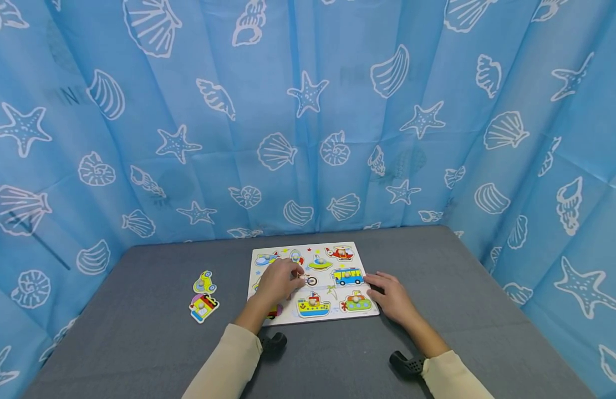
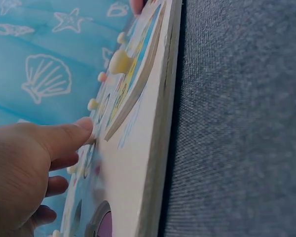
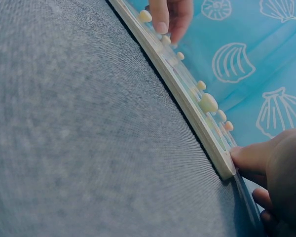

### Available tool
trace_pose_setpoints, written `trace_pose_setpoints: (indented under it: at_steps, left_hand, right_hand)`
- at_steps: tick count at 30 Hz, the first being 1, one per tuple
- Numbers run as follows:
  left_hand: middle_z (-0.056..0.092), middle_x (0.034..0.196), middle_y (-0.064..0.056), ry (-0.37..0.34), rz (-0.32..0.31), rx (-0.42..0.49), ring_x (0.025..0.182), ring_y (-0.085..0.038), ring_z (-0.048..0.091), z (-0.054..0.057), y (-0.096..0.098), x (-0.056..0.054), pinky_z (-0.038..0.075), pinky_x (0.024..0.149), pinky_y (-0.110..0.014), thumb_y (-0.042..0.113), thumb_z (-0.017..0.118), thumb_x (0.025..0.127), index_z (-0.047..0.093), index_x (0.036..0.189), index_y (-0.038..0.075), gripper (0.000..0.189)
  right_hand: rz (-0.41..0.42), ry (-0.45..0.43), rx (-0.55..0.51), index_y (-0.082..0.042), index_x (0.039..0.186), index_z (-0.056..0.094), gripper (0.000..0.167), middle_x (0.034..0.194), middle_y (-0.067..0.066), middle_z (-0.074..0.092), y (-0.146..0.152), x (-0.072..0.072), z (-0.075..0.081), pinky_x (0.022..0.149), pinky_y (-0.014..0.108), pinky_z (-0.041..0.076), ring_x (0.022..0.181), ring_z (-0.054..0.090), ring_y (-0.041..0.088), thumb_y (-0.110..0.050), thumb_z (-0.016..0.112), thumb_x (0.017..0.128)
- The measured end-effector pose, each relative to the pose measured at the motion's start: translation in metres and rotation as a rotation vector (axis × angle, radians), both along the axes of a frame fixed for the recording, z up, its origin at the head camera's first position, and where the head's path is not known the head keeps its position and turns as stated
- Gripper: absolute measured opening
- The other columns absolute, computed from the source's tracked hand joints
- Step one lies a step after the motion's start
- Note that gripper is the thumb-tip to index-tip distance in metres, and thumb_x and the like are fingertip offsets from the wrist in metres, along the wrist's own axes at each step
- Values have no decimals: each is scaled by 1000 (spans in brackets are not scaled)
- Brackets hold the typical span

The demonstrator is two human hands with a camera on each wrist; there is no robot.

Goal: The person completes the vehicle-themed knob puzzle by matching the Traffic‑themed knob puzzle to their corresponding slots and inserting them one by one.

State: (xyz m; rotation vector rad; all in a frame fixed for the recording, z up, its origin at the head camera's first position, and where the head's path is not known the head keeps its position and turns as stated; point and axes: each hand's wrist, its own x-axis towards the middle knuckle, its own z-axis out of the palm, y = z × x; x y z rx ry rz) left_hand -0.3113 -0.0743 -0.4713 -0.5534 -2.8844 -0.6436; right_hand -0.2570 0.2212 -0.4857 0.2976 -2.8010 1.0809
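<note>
A pale peg puzzle board point(image 1: 288, 319) with knobbed vehicle pieces lies on the table. My left hand point(image 1: 278, 281) reaches over its left half, thumb and fingertips closed in at the knob of a bicycle piece point(image 1: 310, 280). In the left wrist view, the thumb point(image 2: 71, 136) is right at a knob low over the board, beyond the boat piece point(image 2: 133, 74). At the board's right edge, my right hand point(image 1: 391, 296) rests with fingers extended beside the bus piece point(image 1: 347, 276); the right wrist view has its thumb point(image 3: 249, 155) against the board's corner.
Left of the board lie two loose pieces, a yellow-green car point(image 1: 204, 282) and a train point(image 1: 204, 308). Helicopter point(image 1: 340, 253), flying saucer point(image 1: 319, 263) and submarine point(image 1: 356, 301) pieces sit on the board. A blue shell-print curtain point(image 1: 308, 166) hangs behind the grey table point(image 1: 332, 360).
</note>
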Motion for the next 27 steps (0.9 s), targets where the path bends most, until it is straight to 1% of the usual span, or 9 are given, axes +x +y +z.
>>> trace_pose_setpoints:
  at_steps: [2,6,9,13,16,18,22,27]
  left_hand:
    - [52,79,11,6,-9,-3,75,-11,46,0,-1,2,41,68,-30,32,78,83,73,95,22,15]
    - [53,77,13,14,-52,10,74,-10,47,2,-2,8,42,68,-29,32,78,83,74,94,22,15]
    - [53,73,14,-9,-101,26,73,-9,48,3,-4,13,42,67,-29,33,77,84,74,93,22,15]
    - [53,72,14,-74,-155,32,73,-9,49,5,-5,18,42,66,-28,36,76,84,74,95,23,17]
    - [54,73,13,-121,-176,34,73,-9,49,8,-5,24,42,66,-28,37,76,84,73,96,24,18]
    - [54,73,13,-140,-194,35,71,-9,50,9,-4,27,42,65,-28,37,76,84,73,95,24,18]
    - [54,71,13,-149,-229,40,69,-8,49,9,-1,32,41,63,-27,34,76,84,73,94,24,14]
    - [54,71,15,-144,-253,45,68,-6,50,4,3,34,42,63,-26,28,75,85,74,95,23,11]
  right_hand:
    - [0,0,-1,-1,129,62,37,135,17,56,0,0,0,105,62,28,134,36,41,-5,64,92]
    - [0,4,-1,-1,129,62,37,135,16,56,0,0,-2,105,62,28,135,36,41,-5,64,92]
    - [0,6,-3,-1,129,62,37,135,17,56,0,-1,-2,105,62,28,134,36,41,-6,64,92]
    - [-2,4,0,-1,129,62,37,134,17,57,0,-1,-1,104,63,28,134,36,41,-6,64,92]
    - [-3,-3,4,-2,129,62,37,134,17,57,-1,-1,0,104,63,28,134,36,41,-6,64,92]
    - [-6,-8,5,-2,129,62,37,135,17,56,0,-1,0,104,63,28,134,36,41,-6,64,92]
    - [-12,-8,3,-2,129,62,36,135,17,56,0,-1,1,104,63,28,135,36,41,-6,64,93]
    - [2,-1,0,-2,129,62,37,135,17,56,0,-1,0,104,63,29,134,36,41,-6,64,92]
